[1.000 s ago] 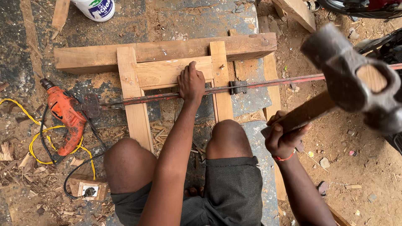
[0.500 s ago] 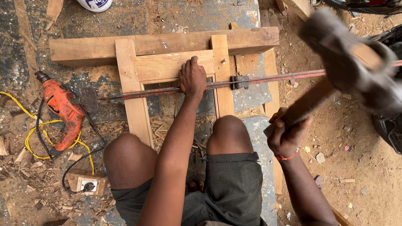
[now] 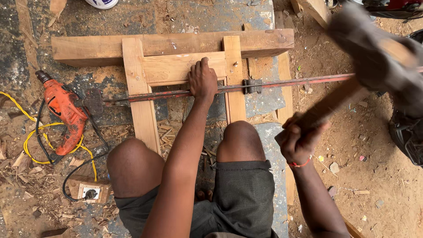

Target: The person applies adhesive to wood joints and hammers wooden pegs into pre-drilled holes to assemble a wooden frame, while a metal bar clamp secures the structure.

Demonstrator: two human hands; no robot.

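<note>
A wooden frame (image 3: 176, 70) of pale planks lies on the ground in front of my knees. A long reddish metal bar clamp (image 3: 286, 83) crosses it, with a dark clamp block (image 3: 252, 85) against the right upright. My left hand (image 3: 202, 80) presses down on the bar and the frame's cross piece. My right hand (image 3: 298, 140) grips the wooden handle of a hammer (image 3: 374, 57), whose dark head is raised near the camera and blurred by motion at the upper right.
An orange electric drill (image 3: 64, 110) lies at the left with yellow and black cable (image 3: 35, 141), beside a small wooden socket box (image 3: 90, 190). Wood shavings cover the ground. A white tub (image 3: 101, 3) stands at the top. A dark object (image 3: 407, 136) sits at the right edge.
The hammer has swung: its head is more blurred and has shifted left across the upper right. My left hand stays on the clamp bar. The view has drifted slightly.
</note>
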